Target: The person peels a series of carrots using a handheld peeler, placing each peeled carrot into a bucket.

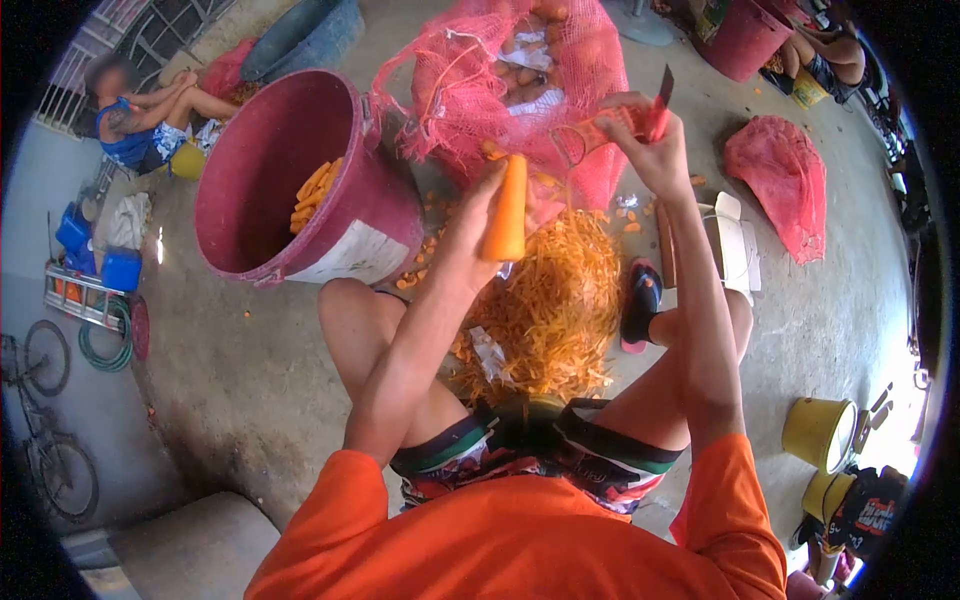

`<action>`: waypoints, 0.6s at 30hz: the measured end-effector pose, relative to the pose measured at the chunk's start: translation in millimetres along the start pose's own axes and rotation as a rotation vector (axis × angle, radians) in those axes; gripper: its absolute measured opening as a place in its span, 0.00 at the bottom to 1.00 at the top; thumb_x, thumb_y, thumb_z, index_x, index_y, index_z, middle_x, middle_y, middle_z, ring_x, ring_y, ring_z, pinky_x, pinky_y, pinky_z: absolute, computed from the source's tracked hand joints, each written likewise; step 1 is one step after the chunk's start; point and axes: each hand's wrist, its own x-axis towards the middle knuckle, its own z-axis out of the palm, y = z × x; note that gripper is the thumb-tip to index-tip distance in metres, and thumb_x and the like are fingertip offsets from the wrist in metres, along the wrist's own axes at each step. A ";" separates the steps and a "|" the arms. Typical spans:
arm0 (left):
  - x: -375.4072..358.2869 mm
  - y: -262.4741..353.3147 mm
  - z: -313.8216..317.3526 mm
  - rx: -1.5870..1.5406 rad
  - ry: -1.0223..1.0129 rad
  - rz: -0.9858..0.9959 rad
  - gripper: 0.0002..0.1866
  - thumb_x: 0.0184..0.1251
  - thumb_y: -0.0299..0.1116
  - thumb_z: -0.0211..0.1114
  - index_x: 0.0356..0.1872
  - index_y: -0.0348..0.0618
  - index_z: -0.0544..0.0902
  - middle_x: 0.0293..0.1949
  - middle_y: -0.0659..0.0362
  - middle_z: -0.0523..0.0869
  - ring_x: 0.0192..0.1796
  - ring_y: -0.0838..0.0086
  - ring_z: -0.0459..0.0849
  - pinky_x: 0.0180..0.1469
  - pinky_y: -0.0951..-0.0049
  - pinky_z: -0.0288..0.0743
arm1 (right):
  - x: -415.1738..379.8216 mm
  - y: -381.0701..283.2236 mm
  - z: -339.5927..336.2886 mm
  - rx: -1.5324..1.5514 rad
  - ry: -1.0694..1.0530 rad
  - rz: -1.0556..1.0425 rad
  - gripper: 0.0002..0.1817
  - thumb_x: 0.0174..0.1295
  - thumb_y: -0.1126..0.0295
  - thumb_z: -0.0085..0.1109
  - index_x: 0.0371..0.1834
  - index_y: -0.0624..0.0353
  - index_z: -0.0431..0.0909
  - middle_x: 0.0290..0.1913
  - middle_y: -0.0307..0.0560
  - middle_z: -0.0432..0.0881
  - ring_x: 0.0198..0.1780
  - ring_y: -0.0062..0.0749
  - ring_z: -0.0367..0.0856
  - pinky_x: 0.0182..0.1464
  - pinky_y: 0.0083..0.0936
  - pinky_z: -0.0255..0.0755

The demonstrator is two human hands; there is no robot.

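Note:
My left hand (468, 222) is closed around a peeled carrot (508, 215), held upright above a heap of orange peelings (570, 300). My right hand (655, 155) grips a red-handled knife (661, 105), its dark blade pointing up. At the fingertips of that hand, a reddish-orange looped piece (582, 140) reaches toward the carrot; it may be a peeler, but its outline blends into the netting behind. Just beyond both hands stands a red mesh sack (450, 90) with unpeeled carrots (525, 85) inside.
A large maroon tub (385, 200) with peeled carrots (318, 190) stands left of my knee. A cardboard box (735, 240) and red mesh (778, 180) lie right. Yellow buckets (815, 432) stand lower right. Another person (140, 125) sits far left; another (835, 60) sits upper right.

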 end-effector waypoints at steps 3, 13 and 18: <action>-6.9 -12.2 2.1 -0.150 0.238 -0.083 0.22 0.82 0.55 0.50 0.56 0.48 0.77 0.44 0.57 0.86 0.35 0.77 0.85 0.42 0.73 0.85 | -8.7 -8.5 -1.1 -0.134 -0.004 -0.005 0.11 0.63 0.72 0.72 0.46 0.63 0.85 0.37 0.40 0.88 0.35 0.17 0.80 0.40 0.22 0.76; -9.1 22.4 -0.1 0.400 0.160 0.553 0.22 0.67 0.36 0.76 0.58 0.45 0.79 0.52 0.61 0.84 0.50 0.76 0.85 0.51 0.73 0.82 | -20.0 -13.3 -0.7 -0.339 -0.238 -0.114 0.13 0.62 0.67 0.72 0.43 0.64 0.84 0.32 0.52 0.85 0.31 0.37 0.81 0.37 0.34 0.74; -10.3 8.5 -3.8 0.339 0.297 0.303 0.23 0.77 0.55 0.62 0.57 0.48 0.79 0.43 0.67 0.86 0.42 0.85 0.84 0.42 0.80 0.78 | -27.2 -25.1 31.9 -0.346 -0.414 -0.183 0.13 0.60 0.67 0.71 0.43 0.63 0.82 0.34 0.59 0.84 0.38 0.56 0.83 0.41 0.42 0.75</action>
